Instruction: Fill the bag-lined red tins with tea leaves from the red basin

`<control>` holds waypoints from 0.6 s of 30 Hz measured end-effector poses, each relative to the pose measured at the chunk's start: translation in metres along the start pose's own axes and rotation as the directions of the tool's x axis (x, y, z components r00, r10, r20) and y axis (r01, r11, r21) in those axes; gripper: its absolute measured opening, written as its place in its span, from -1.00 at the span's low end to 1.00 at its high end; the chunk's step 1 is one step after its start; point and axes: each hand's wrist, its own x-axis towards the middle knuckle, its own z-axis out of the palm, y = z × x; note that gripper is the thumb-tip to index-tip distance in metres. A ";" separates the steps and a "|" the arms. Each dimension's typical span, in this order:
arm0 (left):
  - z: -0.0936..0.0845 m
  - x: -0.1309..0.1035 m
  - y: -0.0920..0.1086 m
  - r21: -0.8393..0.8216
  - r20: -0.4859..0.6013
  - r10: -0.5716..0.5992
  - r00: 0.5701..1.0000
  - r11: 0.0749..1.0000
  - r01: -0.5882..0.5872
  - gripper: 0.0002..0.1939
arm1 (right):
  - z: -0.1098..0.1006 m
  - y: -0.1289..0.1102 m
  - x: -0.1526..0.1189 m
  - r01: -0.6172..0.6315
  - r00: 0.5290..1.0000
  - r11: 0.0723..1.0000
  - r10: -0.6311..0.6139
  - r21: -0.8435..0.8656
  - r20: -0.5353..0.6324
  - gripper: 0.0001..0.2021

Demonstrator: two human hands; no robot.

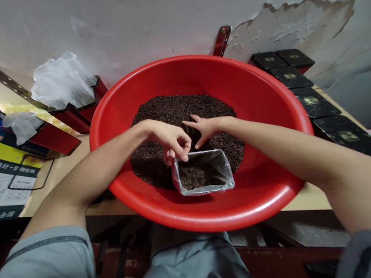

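Note:
A large red plastic basin (pixel 265 88) holds a heap of dark dried leaves (pixel 160 108) that look like loose tea. My left hand (pixel 172 141) pinches the near-left rim of a red tin (pixel 176 178), which is lined with a clear plastic bag (pixel 225 170). The tin tilts inside the basin with its mouth toward me, and some dark leaves lie in it. Just beyond the tin, my right hand (pixel 205 127) reaches onto the heap with fingers spread. Its lower fingertips are close to the tin's far rim; whether they touch leaves is hard to tell.
Red tins (pixel 55 135) with crumpled clear plastic bags (pixel 62 82) stand left of the basin, beside a printed box (pixel 5 172). Several black-lidded tins (pixel 312 102) line the right side. A wall (pixel 149 21) with peeling paint rises behind the wooden table (pixel 73 159).

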 end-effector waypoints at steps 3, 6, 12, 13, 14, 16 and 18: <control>-0.012 -0.001 -0.010 0.044 -0.145 -0.006 0.989 0.999 0.012 -0.67 | 0.029 -0.017 0.005 -0.071 0.997 0.997 0.072 -0.017 0.041 0.18; -0.017 -0.002 -0.014 0.080 -0.188 -0.019 0.982 0.996 0.034 -0.66 | 0.043 -0.029 0.004 -0.105 0.994 0.994 0.105 0.006 -0.035 -0.03; 0.011 0.004 0.005 0.064 0.070 -0.017 0.997 0.998 0.013 -0.62 | 0.053 -0.033 0.008 -0.085 0.983 0.996 0.082 -0.013 -0.165 0.22; 0.013 0.004 0.008 0.068 0.062 -0.020 0.998 0.998 0.016 -0.63 | 0.054 -0.032 0.011 -0.093 0.980 0.996 0.089 -0.013 -0.177 0.19; 0.015 0.004 0.009 0.076 0.049 -0.027 0.998 0.997 0.024 -0.65 | 0.055 -0.031 0.015 -0.093 0.977 0.996 0.089 -0.012 -0.193 0.15; 0.014 0.002 0.011 0.098 0.009 -0.049 0.999 0.994 0.048 -0.70 | 0.055 -0.031 0.024 -0.085 0.970 0.996 0.079 -0.016 -0.229 0.10; 0.011 0.000 0.012 0.128 -0.032 -0.076 0.997 0.989 0.080 -0.76 | 0.055 -0.031 0.035 -0.080 0.958 0.996 0.068 -0.031 -0.279 0.05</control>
